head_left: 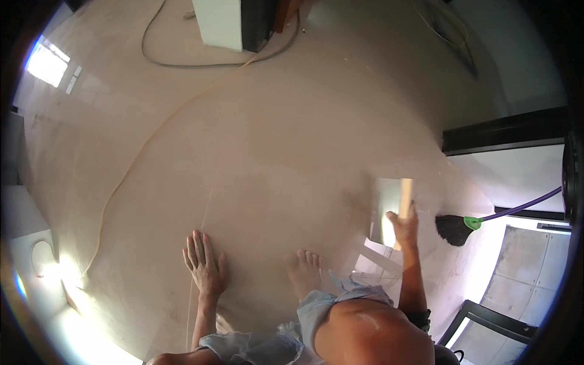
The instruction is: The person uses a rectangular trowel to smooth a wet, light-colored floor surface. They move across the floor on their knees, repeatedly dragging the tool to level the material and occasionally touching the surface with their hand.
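Note:
My left hand (207,267) lies flat on the glossy beige tiled floor (261,146), fingers stretched out, beside a thin pale tile joint. On the other side, my right hand (404,230) is closed around the pale wooden grip of a wide scraper (384,201). Its flat metal blade extends leftward from the grip, low over the floor; I cannot tell whether its edge touches. Between my hands one bare foot (305,267) rests on the tiles, and my bent knee in torn light-blue jeans (298,340) fills the lower middle.
A broom (453,229) with black bristles and a purple handle leans at the right, by a dark-framed doorway (511,131). A pale cable (146,143) curves across the left floor; a dark hose (182,66) loops round a white block (219,24). White boxes (27,213) stand far left.

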### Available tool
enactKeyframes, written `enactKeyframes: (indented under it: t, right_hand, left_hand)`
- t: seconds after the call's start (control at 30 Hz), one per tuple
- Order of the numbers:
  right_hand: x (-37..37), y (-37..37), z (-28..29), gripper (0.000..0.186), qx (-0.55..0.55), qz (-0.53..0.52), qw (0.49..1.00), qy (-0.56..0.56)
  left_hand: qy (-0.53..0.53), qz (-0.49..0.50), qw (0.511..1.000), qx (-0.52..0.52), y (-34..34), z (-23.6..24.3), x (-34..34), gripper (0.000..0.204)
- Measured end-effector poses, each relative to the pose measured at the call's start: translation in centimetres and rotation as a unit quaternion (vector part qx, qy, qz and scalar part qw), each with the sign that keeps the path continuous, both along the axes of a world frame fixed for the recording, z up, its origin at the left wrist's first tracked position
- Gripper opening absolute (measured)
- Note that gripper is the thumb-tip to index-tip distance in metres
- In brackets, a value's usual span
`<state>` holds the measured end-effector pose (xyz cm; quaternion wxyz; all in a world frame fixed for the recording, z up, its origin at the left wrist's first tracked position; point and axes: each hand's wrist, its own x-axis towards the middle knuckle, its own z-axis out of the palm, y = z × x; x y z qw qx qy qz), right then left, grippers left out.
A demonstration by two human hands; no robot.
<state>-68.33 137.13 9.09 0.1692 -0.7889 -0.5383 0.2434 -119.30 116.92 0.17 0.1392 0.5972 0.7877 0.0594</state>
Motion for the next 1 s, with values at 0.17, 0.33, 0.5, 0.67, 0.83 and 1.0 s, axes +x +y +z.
enactKeyframes:
  t: [0.17, 0.33, 0.5, 0.67, 0.83, 1.0]
  right_hand:
    - [-1.9, 2.9, -6.0, 0.076, 0.077, 0.013, 0.992, 0.1]
    - [-25.2, 9.6, -8.7, 0.07, 0.011, 0.149, 0.967, 0.206]
    - [-29.5, 9.0, -10.1, 0.079, 0.001, 0.282, 0.958, 0.061]
    - [-2.9, 17.8, -6.9, 0.066, 0.076, 0.04, 0.996, 0.035]
    - [-8.8, 20.4, -10.8, 0.092, 0.079, 0.113, 0.99, -0.028]
    - [-13.3, 22.9, -6.2, 0.098, 0.057, 0.192, 0.979, -0.048]
  left_hand:
    - [-0.002, -0.026, 0.996, -0.08, -1.0, 1.3, -1.3, 0.097]
    - [-0.062, -0.037, 0.985, -0.157, 1.3, 2.9, -1.3, 0.116]
    - [-0.082, 0.017, 0.967, -0.24, 1.9, 4.7, -1.3, 0.143]
    - [-0.117, 0.007, 0.958, -0.263, 4.5, 6.1, -0.6, 0.144]
    - [-0.035, 0.036, 0.995, -0.087, 2.8, 1.1, 0.9, 0.109]
    - [-0.008, 0.014, 1.0, 0.024, 4.9, -0.6, 0.7, 0.083]
